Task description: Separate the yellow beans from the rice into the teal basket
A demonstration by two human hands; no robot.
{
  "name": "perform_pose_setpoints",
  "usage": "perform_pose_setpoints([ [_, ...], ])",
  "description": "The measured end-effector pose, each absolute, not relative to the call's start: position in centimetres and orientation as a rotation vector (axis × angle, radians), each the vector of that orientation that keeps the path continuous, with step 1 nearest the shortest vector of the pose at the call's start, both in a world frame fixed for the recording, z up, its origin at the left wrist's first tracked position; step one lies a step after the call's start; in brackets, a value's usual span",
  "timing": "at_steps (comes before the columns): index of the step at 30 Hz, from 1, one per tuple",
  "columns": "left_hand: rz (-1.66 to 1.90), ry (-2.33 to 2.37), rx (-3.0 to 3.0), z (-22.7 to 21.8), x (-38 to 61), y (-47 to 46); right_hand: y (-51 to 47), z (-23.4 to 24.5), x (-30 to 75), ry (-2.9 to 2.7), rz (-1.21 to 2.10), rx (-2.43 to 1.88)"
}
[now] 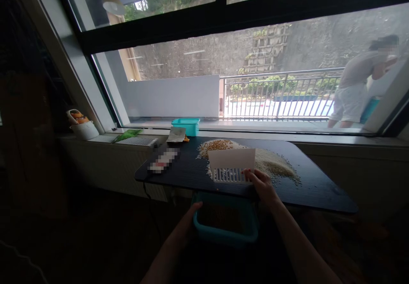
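Observation:
My right hand [262, 185] grips the lower right corner of a white slotted scraper [232, 159], a flat plate with a row of slots along its lower part. The scraper stands upright over the dark table, in front of piles of grain. Behind it lie orange-brown kernels [221, 144]; to the right spreads a pale grain pile [275, 164]. My left hand [191, 216] is closed on the left side of a teal plastic bin [225, 233], its thumb over the rim. The bin is below the table's near edge, with dark, granular contents I cannot make out clearly.
On the dark table [319, 190], a second teal bin [188, 126] stands at the back left, beside a grey packet [176, 134]. A blurred-out item [164, 160] lies at left. Beyond are a radiator [128, 160], a white basket [83, 129], the window, and a person [354, 75] outside.

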State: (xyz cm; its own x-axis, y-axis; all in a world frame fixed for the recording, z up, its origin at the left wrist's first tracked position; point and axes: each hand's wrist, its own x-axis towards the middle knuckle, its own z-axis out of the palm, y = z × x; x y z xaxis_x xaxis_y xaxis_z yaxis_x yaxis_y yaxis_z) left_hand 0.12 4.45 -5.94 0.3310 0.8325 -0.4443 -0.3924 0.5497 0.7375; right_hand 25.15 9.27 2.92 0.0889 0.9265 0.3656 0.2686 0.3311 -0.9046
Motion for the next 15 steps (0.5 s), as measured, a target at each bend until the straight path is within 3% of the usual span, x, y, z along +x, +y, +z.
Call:
perform_pose_setpoints([
  [15, 0.831, 0.988, 0.585, -5.87, 0.02, 4.33, 9.33, 2.78, 24.88, -1.302, 0.702, -1.213],
])
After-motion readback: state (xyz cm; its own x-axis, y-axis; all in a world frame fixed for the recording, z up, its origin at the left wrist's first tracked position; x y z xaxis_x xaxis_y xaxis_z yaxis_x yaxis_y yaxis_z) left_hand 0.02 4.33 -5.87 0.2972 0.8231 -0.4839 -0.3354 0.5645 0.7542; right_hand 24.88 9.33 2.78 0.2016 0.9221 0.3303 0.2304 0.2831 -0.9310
